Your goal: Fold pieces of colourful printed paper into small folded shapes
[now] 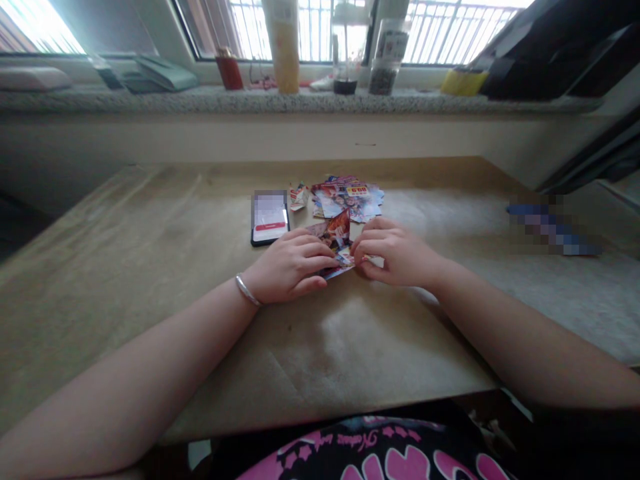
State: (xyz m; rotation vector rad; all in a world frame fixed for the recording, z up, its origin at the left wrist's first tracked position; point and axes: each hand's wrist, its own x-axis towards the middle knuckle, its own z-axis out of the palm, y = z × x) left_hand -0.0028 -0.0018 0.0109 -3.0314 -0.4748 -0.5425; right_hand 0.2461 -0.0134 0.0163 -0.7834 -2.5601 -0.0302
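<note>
- Had the left grip (pixel 300 263) palm down and released, fingers loosely extended over the left part of a folded printed paper (pixel 338 230).
- Rested those fingertips on the paper, with the thumb held apart near its lower edge.
- Had the right grip (pixel 393 252) nearly closed, fingers curled inward, thumb and forefinger pinching the paper at its right end.
- Showed a small gap inside that bent thumb and forefinger, just behind the touching tips.
- Held the paper between the 2 grips, at the middle of the desk (pixel 290 347), with 1 pointed flap raised on its far side.
- Could not make out the print on it beyond patches of red, blue and white.
- Had a phone (pixel 270 219) just beyond the left grip, screen mostly blurred, with a red bar near the lower end.
- Saw a small crumpled wrapper (pixel 299 197) just right of the phone, and beside it a fanned pile of printed sheets (pixel 350 199) behind the paper.
- Saw a blurred blue item (pixel 553 230) at the far right, well apart from the right grip.
- Wore a silver bracelet (pixel 247 290) on the left wrist.
</note>
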